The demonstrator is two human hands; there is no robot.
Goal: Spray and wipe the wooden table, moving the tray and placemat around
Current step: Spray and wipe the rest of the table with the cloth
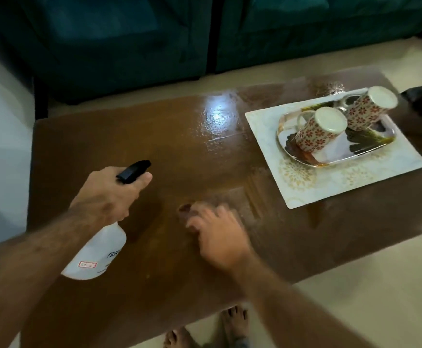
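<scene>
Judging from the wet sheen and streaks on the brown wooden table (pixel 154 136), the spraying and wiping are well under way: the middle and the far right part glisten, and smear lines run just left of the placemat, while the left end looks duller and may not be done yet.

The left hand (pixel 107 194) has its fingers wrapped around the neck of a white plastic spray bottle with a black nozzle (pixel 97 252), nozzle aimed out over the table. What is inside cannot be seen through the opaque wall. The right hand (pixel 220 237) lies low over the near middle of the table, blurred; something dark shows at its fingertips, perhaps a cloth, but I cannot tell whether the fingers are closed on anything.

At the right end lies the pale rectangular placemat with gold floral print (pixel 312 182), and on it sits the shiny patterned oblong tray (pixel 370 146). The tray holds two white mugs with red flower print (pixel 320 129), both standing upside down, so they carry nothing.

Wood under the placemat probably remains to be cleaned, which would mean shifting placemat and tray aside.
</scene>
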